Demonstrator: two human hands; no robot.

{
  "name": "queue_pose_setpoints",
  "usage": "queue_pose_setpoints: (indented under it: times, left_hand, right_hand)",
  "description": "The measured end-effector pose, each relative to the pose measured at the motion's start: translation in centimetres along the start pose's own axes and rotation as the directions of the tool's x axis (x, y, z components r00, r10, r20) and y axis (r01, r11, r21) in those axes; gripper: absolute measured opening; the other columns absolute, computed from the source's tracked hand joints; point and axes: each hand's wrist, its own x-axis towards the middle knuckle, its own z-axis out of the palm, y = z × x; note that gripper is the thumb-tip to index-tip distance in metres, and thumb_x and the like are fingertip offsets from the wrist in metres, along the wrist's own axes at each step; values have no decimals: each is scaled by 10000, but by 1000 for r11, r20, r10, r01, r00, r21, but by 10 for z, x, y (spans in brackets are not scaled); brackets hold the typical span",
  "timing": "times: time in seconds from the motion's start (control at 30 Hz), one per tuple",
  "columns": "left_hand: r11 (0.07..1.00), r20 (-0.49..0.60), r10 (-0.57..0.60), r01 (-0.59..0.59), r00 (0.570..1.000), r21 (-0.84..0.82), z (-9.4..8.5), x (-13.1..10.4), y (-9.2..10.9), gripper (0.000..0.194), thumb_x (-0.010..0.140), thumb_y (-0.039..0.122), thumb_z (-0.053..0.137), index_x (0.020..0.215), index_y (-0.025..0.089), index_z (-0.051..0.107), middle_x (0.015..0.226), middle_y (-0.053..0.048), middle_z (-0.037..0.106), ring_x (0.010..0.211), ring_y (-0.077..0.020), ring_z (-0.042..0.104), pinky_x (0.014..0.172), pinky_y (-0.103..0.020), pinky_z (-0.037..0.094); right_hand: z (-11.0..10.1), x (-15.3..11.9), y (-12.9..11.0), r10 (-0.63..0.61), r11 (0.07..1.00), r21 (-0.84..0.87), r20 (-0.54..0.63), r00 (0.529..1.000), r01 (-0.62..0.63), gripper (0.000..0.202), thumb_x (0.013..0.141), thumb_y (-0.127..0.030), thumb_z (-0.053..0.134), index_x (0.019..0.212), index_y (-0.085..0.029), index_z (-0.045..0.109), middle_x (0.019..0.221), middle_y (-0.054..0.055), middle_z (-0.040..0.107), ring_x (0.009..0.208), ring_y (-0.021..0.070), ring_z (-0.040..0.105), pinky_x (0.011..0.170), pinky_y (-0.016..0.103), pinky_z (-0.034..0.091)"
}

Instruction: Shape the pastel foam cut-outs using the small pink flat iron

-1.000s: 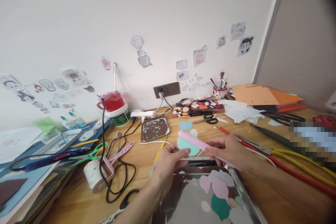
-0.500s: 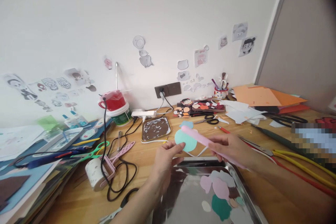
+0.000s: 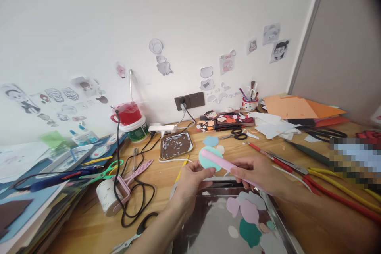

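My left hand (image 3: 192,182) pinches the lower edge of a mint-green rounded paper cutout (image 3: 205,162) between thumb and fingers. My right hand (image 3: 257,171) grips a long pale pink rod (image 3: 220,161), whose rounded far end lies across the front of the cutout. Both hands are over the far edge of a shiny metal tray (image 3: 275,210). Inside the tray are pink cutouts (image 3: 249,211), a dark green one (image 3: 250,233) and several grey and cream ones. Just behind the hands, a light blue cutout (image 3: 210,141) and a small cream piece (image 3: 220,150) rest on the wooden table.
A brown glue-smeared dish (image 3: 176,145) stands behind my left hand. Black cables, a pink-handled roller (image 3: 108,196) and scissors (image 3: 135,234) lie to the left. On the right are red-handled (image 3: 315,187) and yellow-handled tools. Orange paper (image 3: 290,107) is stacked at back right.
The pink rod has tilted lower, and its tip has moved down and left onto the mint-green cutout. The cutout has tilted back, showing the cream piece behind it.
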Motion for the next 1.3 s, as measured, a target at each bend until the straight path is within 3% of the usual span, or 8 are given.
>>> queue_pose_setpoints:
  times: [0.17,0.4,0.6,0.7,0.87,1.03,1.3]
  left_hand:
    - [999,24,32,-32,999,-34,-3,3,-2,247,553,268,674,749,134,604,716,-30,563,600,-103,512,582,-228,415]
    - [996,-36,21,-24,999,-86,-7,1,1,224,553,255,676,733,155,586,670,5,510,585,-74,467,524,-180,406]
    - [991,-14,11,-13,1000,-133,-5,1,0,205,569,284,665,713,157,594,658,5,527,570,-66,477,522,-168,413]
    - [995,24,-8,10,1000,-98,-4,2,-1,222,579,309,654,718,147,596,649,-7,548,550,-69,492,536,-181,415]
    - [999,38,-36,36,999,-2,-3,0,-1,249,541,314,676,712,149,603,688,-18,572,609,-91,510,523,-177,402]
    - [1000,56,-19,20,998,-11,-2,-1,1,234,524,298,687,665,129,607,673,-23,581,580,-86,511,551,-192,406]
    - [1000,-19,-22,22,1000,0,-1,-3,9,223,535,292,678,668,128,609,675,-34,585,618,-107,521,573,-209,415]
  right_hand:
    - [-3,1,1,-36,998,40,-43,998,38,319,706,-411,497,839,-144,611,579,-12,538,415,64,459,356,160,338]
    - [-18,6,10,-41,995,86,-176,984,57,321,703,-447,497,808,-166,608,565,-9,530,435,71,455,388,173,359]
    - [-12,-4,-3,-59,998,3,-29,998,59,347,731,-393,484,985,-181,588,652,7,565,504,96,493,427,185,372]
    - [-7,-7,-6,-55,998,10,14,998,55,331,734,-380,481,961,-170,597,635,2,552,477,86,478,395,172,346]
    - [-4,-6,-5,-42,999,7,17,999,42,310,750,-370,460,945,-168,591,599,-8,526,454,77,461,378,169,339]
    - [-4,-7,-6,-47,999,20,11,999,47,329,750,-377,459,963,-157,580,623,-1,528,460,78,456,396,182,350]
    - [-13,-2,-3,-38,999,9,-127,991,40,362,722,-441,472,897,-146,585,589,-2,521,456,88,460,418,201,361]
